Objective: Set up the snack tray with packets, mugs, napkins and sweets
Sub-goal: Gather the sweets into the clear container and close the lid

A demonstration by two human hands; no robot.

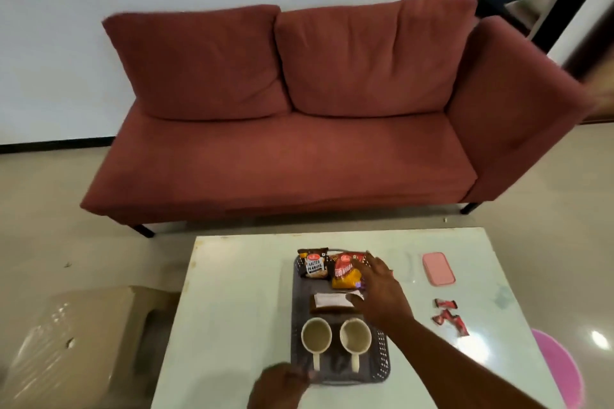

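Grey tray [382,355] at centre of white worktop [232,309], long axis running 12 to 6 o'clock. Two cream mugs [316,335] side by side at the tray's 6 o'clock end, upright, handles pointing toward 6. Brown and white napkins [329,304] in the tray's middle, just at 12 o'clock of the mugs. Black peanuts packet [314,263] at the tray's 11 o'clock corner; red-and-yellow packet [345,271] touching it at its 3 o'clock side, both lying flat.

Right hand [378,289] reaching in from 5 o'clock, open, fingers spread, palm down, over the red-and-yellow packet's 3 o'clock edge and the napkins' right end; thumb tip at the napkins. Contact or mere hover: cannot tell. Gripping nothing visible.

Left hand [282,385] at the tray's 7 o'clock corner, blurred, fingers against the near rim; closed on the rim or merely touching: cannot tell.

Red-wrapped sweets [450,315] loose on the worktop at 3 o'clock of the tray, well apart from it, outside the tray. Pink case [438,268] flat on the worktop at 2 o'clock of the tray.

Red sofa [299,126] at 12 o'clock beyond the worktop. Beige box [73,342] on the floor at 9 o'clock. Pink round object [561,372] at 4 o'clock, off the worktop's edge.
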